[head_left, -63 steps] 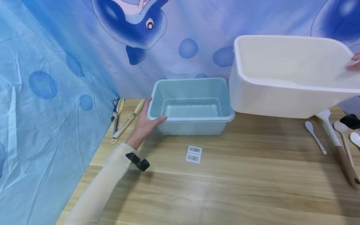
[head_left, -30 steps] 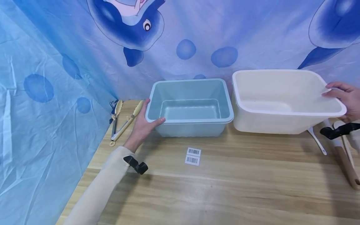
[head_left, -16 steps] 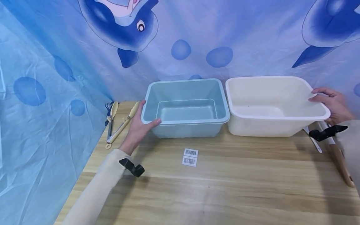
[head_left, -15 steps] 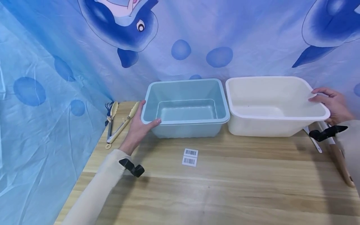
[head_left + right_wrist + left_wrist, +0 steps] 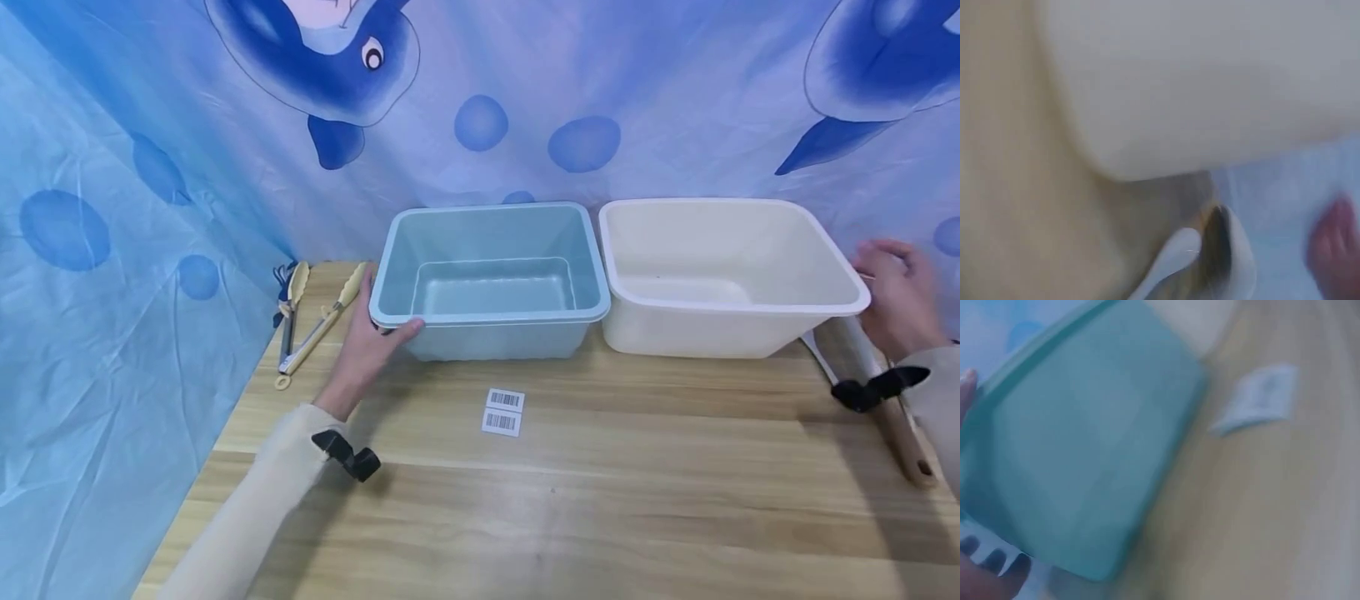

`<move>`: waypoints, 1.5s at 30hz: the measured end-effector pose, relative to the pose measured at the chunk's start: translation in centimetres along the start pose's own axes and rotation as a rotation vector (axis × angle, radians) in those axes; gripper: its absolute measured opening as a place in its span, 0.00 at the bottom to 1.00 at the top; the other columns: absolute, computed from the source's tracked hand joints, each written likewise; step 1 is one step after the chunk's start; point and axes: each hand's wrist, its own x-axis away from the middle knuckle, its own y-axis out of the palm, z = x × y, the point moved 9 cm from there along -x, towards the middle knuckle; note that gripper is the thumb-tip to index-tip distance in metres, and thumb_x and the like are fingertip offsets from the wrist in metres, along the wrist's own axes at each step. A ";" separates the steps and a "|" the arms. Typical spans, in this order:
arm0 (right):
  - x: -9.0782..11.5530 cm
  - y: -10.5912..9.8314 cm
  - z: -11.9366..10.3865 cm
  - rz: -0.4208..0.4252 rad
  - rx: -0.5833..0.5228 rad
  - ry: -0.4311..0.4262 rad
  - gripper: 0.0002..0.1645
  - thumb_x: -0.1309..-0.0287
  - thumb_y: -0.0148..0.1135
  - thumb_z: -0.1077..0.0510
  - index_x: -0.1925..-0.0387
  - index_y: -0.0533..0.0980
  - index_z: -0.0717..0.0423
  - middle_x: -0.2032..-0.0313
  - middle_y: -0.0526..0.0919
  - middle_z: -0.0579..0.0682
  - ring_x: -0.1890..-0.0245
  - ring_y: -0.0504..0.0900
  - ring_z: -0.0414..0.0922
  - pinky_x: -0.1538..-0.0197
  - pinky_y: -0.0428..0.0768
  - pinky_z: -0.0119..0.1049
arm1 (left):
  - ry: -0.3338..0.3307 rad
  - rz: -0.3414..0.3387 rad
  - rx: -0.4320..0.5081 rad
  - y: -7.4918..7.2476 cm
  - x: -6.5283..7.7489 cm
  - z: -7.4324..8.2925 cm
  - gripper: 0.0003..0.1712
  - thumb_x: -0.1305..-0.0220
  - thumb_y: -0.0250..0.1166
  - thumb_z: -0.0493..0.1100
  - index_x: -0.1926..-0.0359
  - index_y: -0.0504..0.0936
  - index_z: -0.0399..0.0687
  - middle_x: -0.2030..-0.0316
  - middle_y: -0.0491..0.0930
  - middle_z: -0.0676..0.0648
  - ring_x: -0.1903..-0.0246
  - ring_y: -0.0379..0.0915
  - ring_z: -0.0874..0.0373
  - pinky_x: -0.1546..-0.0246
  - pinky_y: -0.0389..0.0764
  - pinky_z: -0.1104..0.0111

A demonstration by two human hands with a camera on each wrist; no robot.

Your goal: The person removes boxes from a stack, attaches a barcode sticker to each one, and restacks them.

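Note:
A light blue plastic bin (image 5: 495,342) stands upright against the back curtain. My left hand (image 5: 363,346) grips its front left corner, thumb on the front rim and fingers along the left side. Close to its right stands a white plastic bin (image 5: 697,335), also upright and empty inside. My right hand (image 5: 896,300), blurred, is just beyond the white bin's right rim with its fingers loosely bent. In the right wrist view, this hand (image 5: 1335,250) shows apart from the bin wall, with nothing seen in it.
Tongs (image 5: 318,333) lie at the table's back left. A white spoon (image 5: 1175,253) and a utensil with a brown handle (image 5: 903,442) lie under and beside my right arm. A barcode label (image 5: 502,412) is on the wooden table (image 5: 600,508) in front of the blue bin.
The white bin has come down from the air to stand beside the blue bin. My right hand has let go of its rim and moved off rightward. My left hand stays on the blue bin.

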 end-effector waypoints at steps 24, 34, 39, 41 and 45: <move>24.9 19.2 9.1 -0.642 0.216 0.303 0.27 0.30 0.41 0.63 0.34 0.54 0.71 0.44 0.74 0.72 0.49 0.83 0.50 0.46 0.82 0.40 | -0.132 -0.242 -0.034 10.1 9.5 -1.3 0.38 0.45 0.68 0.32 0.34 0.65 0.37 0.45 0.75 0.31 0.48 0.77 0.41 0.49 0.82 0.59; 26.9 25.8 12.2 -0.730 0.235 0.377 0.25 0.35 0.51 0.67 0.38 0.64 0.71 0.43 0.74 0.71 0.48 0.82 0.55 0.48 0.83 0.38 | -0.106 -0.277 0.018 12.1 9.8 -1.0 0.36 0.46 0.64 0.27 0.35 0.66 0.34 0.45 0.75 0.29 0.47 0.77 0.39 0.51 0.83 0.66; 26.5 27.0 12.9 -0.705 0.240 0.354 0.20 0.38 0.52 0.70 0.44 0.71 0.71 0.47 0.78 0.69 0.55 0.84 0.49 0.51 0.84 0.36 | -0.082 -0.289 0.029 12.9 9.7 -0.7 0.35 0.46 0.64 0.27 0.35 0.66 0.32 0.44 0.75 0.30 0.46 0.76 0.39 0.49 0.82 0.66; 26.2 27.1 13.1 -0.706 0.285 0.328 0.18 0.39 0.53 0.70 0.47 0.74 0.71 0.49 0.79 0.68 0.58 0.84 0.45 0.53 0.84 0.34 | -0.087 -0.285 0.023 13.0 9.7 -0.7 0.35 0.46 0.64 0.27 0.36 0.67 0.32 0.43 0.75 0.31 0.45 0.76 0.40 0.48 0.81 0.65; 25.6 27.2 13.5 -0.711 0.372 0.287 0.13 0.39 0.54 0.71 0.54 0.79 0.71 0.49 0.80 0.66 0.64 0.84 0.40 0.58 0.85 0.29 | -0.090 -0.275 -0.015 13.1 9.8 -0.8 0.34 0.46 0.65 0.29 0.36 0.68 0.34 0.42 0.74 0.32 0.45 0.76 0.40 0.46 0.81 0.61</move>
